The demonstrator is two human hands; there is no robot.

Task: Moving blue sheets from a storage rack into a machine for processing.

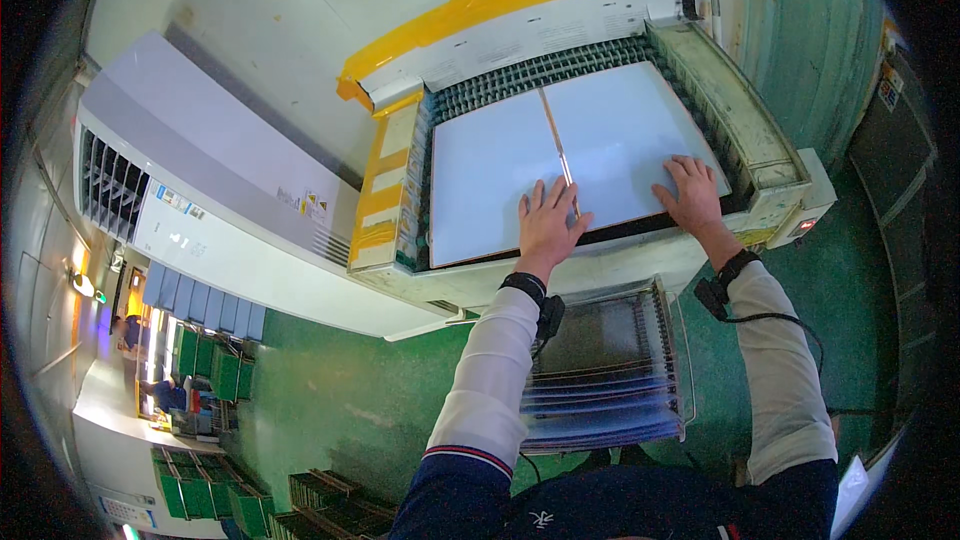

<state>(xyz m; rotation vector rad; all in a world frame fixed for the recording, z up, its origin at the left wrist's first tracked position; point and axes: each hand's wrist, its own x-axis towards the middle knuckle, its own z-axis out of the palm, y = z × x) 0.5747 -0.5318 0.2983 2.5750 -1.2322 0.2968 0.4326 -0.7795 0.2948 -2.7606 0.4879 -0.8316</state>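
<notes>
Two flat pale-blue panels, a left panel [490, 175] and a right panel [630, 130], lie side by side on a machine bed of dark rollers [540, 65]. A narrow copper-coloured gap runs between them. My left hand [547, 225] rests with spread fingers at the near end of that gap, mostly over the left panel. On the near right part of the right panel lies my right hand [692, 195], its fingers apart and nothing in them. Both wrists carry black straps with small dark devices.
Below the machine's near edge stands a wire rack [690, 380] of stacked thin panels, close to my body. A tall white air conditioner [250, 180] is at the left. Green crates [232, 372] sit farther off on the green floor [330, 380]. A cable hangs by my right arm.
</notes>
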